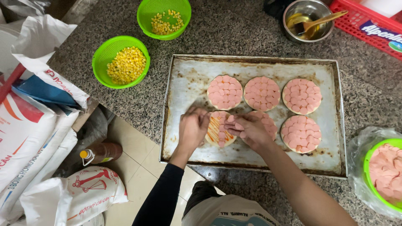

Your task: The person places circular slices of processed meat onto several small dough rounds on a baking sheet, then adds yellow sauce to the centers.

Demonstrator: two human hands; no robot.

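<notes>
A worn metal baking tray lies on a speckled stone counter. On it sit several small round dough bases covered with pink sausage slices. The front-left base shows orange sauce and only some slices. My left hand rests on that base's left edge, fingers bent. My right hand hovers over its right side, holding a few pink slices in the fingertips.
Two green baskets of corn kernels stand beyond the tray. A steel bowl with a spoon and a red crate are far right. A green basket of pink slices sits right. Sacks and a bottle are on the floor, left.
</notes>
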